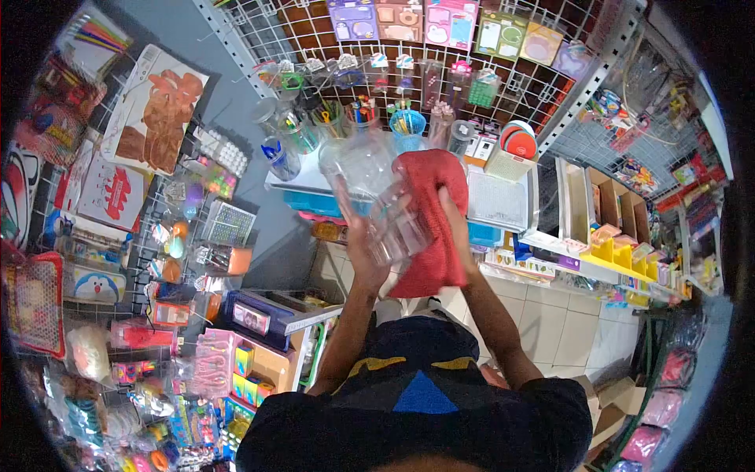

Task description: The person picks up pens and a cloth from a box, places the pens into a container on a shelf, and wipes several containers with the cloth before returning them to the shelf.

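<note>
A clear plastic container (pixel 393 228) is held up in front of my body, slightly blurred. My left hand (pixel 358 240) grips its left side with the fingers against the wall. A red cloth (pixel 436 252) hangs down along the container's right side, gripped by my right hand (pixel 456 224), with the thumb side on its face. The cloth hides part of the container's right side. Behind them, a white shelf top holds a blue basket of pens (pixel 407 126) and a clear cup with blue pens (pixel 281 160).
A wire grid with hanging notepads (pixel 399 22) rises behind the shelf. A white tray (pixel 497 200) lies at the shelf's right part, near yellow bins (pixel 621 258). Goods hang on the left wall; a display unit (pixel 271 318) stands below, and a cardboard box (pixel 609 409) sits lower right.
</note>
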